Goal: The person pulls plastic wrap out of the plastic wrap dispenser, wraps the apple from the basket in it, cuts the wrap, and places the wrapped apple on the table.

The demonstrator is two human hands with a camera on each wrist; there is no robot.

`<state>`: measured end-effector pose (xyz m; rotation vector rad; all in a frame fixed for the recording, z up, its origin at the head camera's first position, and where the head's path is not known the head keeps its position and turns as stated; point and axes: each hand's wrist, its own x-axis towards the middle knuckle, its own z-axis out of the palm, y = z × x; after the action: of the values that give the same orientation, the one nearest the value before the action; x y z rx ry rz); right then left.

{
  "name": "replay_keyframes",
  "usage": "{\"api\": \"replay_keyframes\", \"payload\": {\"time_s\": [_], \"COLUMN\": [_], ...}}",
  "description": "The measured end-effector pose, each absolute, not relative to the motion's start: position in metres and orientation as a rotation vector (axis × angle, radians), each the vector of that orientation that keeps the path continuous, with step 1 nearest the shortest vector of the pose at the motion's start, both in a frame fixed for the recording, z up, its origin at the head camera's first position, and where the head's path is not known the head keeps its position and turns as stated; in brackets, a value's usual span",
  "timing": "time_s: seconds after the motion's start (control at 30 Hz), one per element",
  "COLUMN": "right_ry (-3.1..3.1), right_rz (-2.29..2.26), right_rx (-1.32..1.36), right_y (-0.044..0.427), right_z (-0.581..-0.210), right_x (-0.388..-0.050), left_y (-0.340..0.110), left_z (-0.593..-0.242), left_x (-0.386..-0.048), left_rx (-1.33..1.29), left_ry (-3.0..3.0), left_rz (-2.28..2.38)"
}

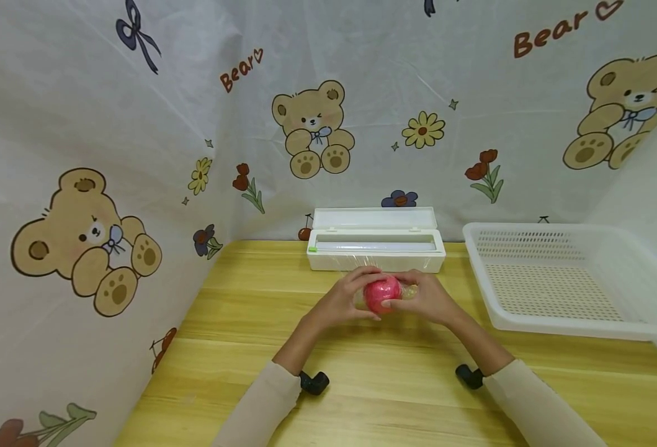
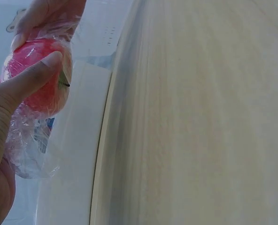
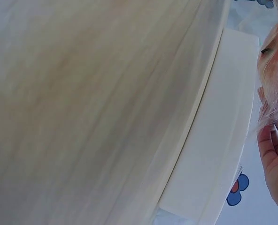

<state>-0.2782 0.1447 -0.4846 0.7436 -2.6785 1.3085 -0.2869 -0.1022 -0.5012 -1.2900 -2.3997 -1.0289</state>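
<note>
1. At far left, a pale cloth (image 1: 183, 93) rises beside the wooden tabletop (image 1: 384, 385), printed with a winking bear (image 1: 99, 242), flowers and a bow; the same kind of print runs behind the work.
2. Next comes a beige sleeve (image 1: 261, 400), with a black wrist mount (image 1: 314, 383) at its cuff.
3. The left hand (image 1: 340, 302) grips the left side of a red apple (image 1: 382, 293), fingers bent over it; the left wrist view shows a thumb pressed against the fruit.
4. Behind both hands stands a long white box (image 1: 330, 263), its lid (image 1: 374, 218) tipped up at the back and a green tab (image 1: 313, 249) at its left end.
5. The apple sits between the hands, in front of the box, with crinkled clear film (image 2: 28, 154) around it (a loose bunch sticks out past the fruit in the left wrist view).
6. The right hand (image 1: 431, 299) grips the apple from the other side, its thumb across the near face.
7. Beyond it are a second black wrist mount (image 1: 469, 376) and another beige sleeve (image 1: 540, 400).
8. At far right, a white perforated basket (image 1: 574, 330) rests on the tabletop, well apart from the apple.
</note>
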Motion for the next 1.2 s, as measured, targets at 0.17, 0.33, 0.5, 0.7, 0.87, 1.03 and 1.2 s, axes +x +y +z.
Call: {"api": "replay_keyframes", "payload": {"time_s": [0.17, 0.33, 0.5, 0.7, 0.87, 1.03, 1.2], "right_ry": [-2.678, -2.677, -2.672, -2.7, -2.625, -2.569, -2.551], "right_rz": [1.318, 1.348, 1.362, 1.367, 1.312, 1.295, 1.331], "right_rx": [0.758, 0.779, 0.801, 0.829, 0.856, 0.886, 0.929], "right_y": [0.146, 0.147, 0.147, 0.147, 0.147, 0.149, 0.151], "right_z": [-0.485, -0.486, -0.486, -0.487, -0.486, -0.482, -0.482], "right_x": [-0.28, -0.281, -0.28, -0.278, -0.277, -0.276, -0.275], "left_y": [-0.101, -0.101, -0.1, -0.1, -0.101, -0.102, -0.103], "left_z": [-0.501, -0.501, -0.498, -0.49, -0.488, -0.491, -0.492], "left_x": [-0.287, -0.286, -0.285, -0.288, -0.291, -0.292, -0.292], "left_rx": [-1.295, -1.295, -1.292, -1.3, -1.32, -1.301, -1.275], "left_ry": [-2.405, -2.422, -2.429, -2.466, -2.497, -2.523, -2.541], "left_rz": [-0.99, -0.95, -0.853, -0.761, -0.784, -0.802, -0.853]}}
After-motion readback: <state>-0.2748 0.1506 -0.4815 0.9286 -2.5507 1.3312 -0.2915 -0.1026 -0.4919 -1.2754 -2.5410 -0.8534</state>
